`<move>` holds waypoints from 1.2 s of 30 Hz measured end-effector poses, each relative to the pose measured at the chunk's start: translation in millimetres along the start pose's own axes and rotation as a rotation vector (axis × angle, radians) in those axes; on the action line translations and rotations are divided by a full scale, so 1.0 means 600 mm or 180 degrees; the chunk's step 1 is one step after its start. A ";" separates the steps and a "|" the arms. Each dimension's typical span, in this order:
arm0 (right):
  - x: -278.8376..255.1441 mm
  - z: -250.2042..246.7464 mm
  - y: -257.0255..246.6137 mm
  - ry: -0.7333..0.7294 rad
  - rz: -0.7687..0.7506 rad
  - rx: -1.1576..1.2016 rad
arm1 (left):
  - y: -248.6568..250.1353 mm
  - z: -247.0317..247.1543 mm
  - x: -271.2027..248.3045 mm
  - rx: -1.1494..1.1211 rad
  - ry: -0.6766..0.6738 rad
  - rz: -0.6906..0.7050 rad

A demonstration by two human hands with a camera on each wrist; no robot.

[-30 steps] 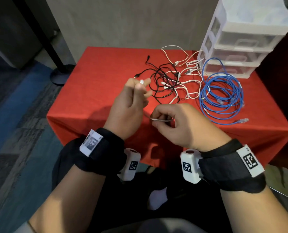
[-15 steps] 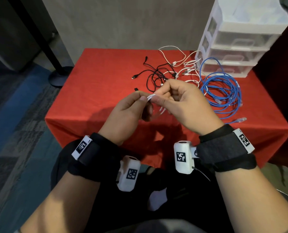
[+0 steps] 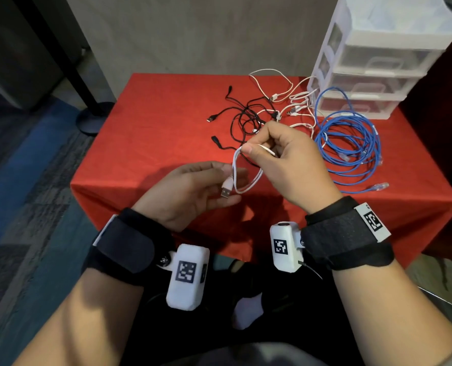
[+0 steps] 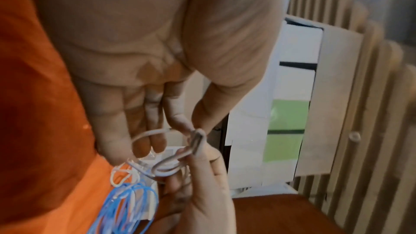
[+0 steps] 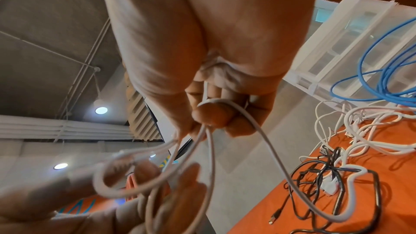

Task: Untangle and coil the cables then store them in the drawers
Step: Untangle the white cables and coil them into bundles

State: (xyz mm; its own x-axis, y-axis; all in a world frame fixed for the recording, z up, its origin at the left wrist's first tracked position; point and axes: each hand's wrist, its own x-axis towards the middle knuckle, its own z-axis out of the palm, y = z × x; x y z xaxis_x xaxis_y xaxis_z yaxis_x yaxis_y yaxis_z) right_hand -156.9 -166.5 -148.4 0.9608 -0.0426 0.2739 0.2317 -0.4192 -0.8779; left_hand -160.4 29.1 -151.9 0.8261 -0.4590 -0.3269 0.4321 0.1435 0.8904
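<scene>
White cable [image 3: 246, 178], pinched by the right hand [image 3: 285, 159], loops over the left hand's [image 3: 193, 191] relaxed fingers; even loops would coil neater.

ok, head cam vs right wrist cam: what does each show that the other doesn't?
Head only: the USB plug lying at the left hand; the whole blue cable coil; both wrist straps.

Right wrist only: the right hand from the palm side, fingers curled round the white cable; ceiling lights.

Both: the white cable's hanging loop, the black and white tangle on the red cloth, the drawer unit.
</scene>
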 end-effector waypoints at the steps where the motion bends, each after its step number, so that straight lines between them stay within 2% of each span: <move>1: -0.001 0.000 -0.001 -0.0035 -0.0007 -0.0021 | 0.001 -0.002 -0.003 -0.0049 -0.0070 -0.0001; 3: -0.001 -0.002 -0.004 -0.0132 -0.0056 -0.0036 | 0.003 -0.004 -0.008 -0.0092 -0.0165 -0.0003; 8: -0.008 -0.014 -0.008 -0.0528 -0.0193 0.0604 | 0.011 -0.013 -0.008 -0.0160 -0.0197 -0.0124; 11: -0.013 -0.023 -0.016 -0.0725 -0.0235 0.0427 | 0.018 -0.022 -0.009 -0.0330 -0.0402 -0.0197; 14: -0.009 -0.022 -0.017 -0.0713 -0.0224 0.0174 | 0.013 -0.021 -0.009 -0.0271 -0.0406 -0.0146; 18: -0.002 -0.004 -0.011 -0.0464 -0.0182 -0.0286 | 0.000 0.008 -0.009 0.0031 -0.0334 0.0123; 23: 0.000 0.001 -0.014 -0.0391 -0.0029 -0.0021 | -0.013 0.041 -0.001 0.0025 0.0297 0.0894; 25: 0.003 -0.002 -0.012 -0.0475 -0.0013 -0.0007 | -0.017 0.043 0.003 0.0096 0.0499 0.1074; 29: 0.002 -0.012 -0.017 -0.0673 0.0029 0.0175 | -0.016 0.042 0.005 0.0186 0.0423 0.0876; 34: -0.009 -0.018 -0.022 -0.0770 0.0165 0.0431 | -0.017 0.034 0.007 -0.0158 0.0104 0.0421; 36: -0.010 -0.014 -0.022 -0.0768 0.0179 0.0455 | -0.024 0.034 0.009 -0.0206 0.0148 0.0285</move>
State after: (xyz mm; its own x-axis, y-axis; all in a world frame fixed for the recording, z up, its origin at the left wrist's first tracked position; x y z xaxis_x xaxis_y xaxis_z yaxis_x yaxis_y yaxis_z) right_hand -167.1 -168.4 -135.4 0.9773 0.1620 0.1368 0.1796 -0.2894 -0.9402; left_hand -169.4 6.4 -160.0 0.8776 -0.4009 -0.2627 0.3771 0.2391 0.8948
